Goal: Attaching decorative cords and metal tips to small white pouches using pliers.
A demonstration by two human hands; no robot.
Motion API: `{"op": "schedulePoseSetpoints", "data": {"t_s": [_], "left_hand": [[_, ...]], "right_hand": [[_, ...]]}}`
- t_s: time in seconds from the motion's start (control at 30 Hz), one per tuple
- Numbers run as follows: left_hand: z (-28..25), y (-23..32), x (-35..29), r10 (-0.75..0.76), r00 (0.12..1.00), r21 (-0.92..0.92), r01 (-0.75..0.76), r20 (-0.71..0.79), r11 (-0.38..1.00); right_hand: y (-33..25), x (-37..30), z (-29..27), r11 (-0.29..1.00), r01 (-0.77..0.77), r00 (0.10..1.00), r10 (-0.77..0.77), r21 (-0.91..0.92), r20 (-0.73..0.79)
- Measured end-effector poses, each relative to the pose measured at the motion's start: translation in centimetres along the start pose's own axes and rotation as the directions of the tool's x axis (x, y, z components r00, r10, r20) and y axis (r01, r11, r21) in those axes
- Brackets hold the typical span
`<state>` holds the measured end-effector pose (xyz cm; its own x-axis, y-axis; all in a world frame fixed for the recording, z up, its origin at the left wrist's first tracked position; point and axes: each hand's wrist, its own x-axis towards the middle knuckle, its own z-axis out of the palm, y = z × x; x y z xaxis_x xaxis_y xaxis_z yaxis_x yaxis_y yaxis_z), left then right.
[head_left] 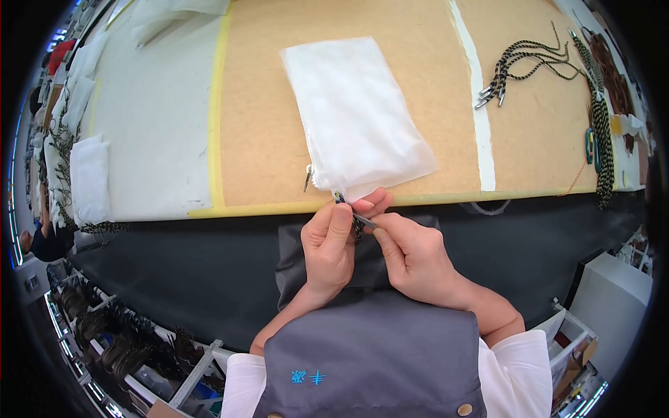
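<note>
A white sheer zip pouch [359, 115] lies on the tan tabletop, its lower corner reaching the near edge. A metal zipper pull [307, 178] hangs at its left side. Just below that corner, my left hand [329, 247] pinches a black-and-tan cord [359, 230] that comes from the pouch's end. My right hand [418, 258] has thumb and forefinger closed on a thin grey metallic piece [365, 221], which meets the cord beside my left fingers. Whether this piece is a cord tip or a small tool I cannot tell.
Several loose cords with metal tips [498, 80] lie at the right. Beyond them are a hanging cord bundle [601, 132] and teal-handled snips [591, 146]. Folded white pouches [90, 177] sit at the far left. A yellow tape strip [217, 125] crosses the table.
</note>
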<state>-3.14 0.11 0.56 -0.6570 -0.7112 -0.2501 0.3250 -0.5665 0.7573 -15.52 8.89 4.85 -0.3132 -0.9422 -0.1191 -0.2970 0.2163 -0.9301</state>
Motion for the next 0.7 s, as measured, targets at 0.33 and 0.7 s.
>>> {"op": "schedulePoseSetpoints", "data": {"t_s": [0.33,0.7], "left_hand": [[-0.7,-0.3,0.6,0.012,1.000,-0.173,-0.008,0.024,0.985],[-0.6,0.0,0.4,-0.012,1.000,-0.155,0.012,0.005,0.988]], "right_hand": [[-0.8,1.0,-0.8,0.107,-0.702,0.688,0.357,0.704,0.631],[0.1,-0.2,-0.7,0.346,-0.616,0.786,0.212,0.707,0.581]]}}
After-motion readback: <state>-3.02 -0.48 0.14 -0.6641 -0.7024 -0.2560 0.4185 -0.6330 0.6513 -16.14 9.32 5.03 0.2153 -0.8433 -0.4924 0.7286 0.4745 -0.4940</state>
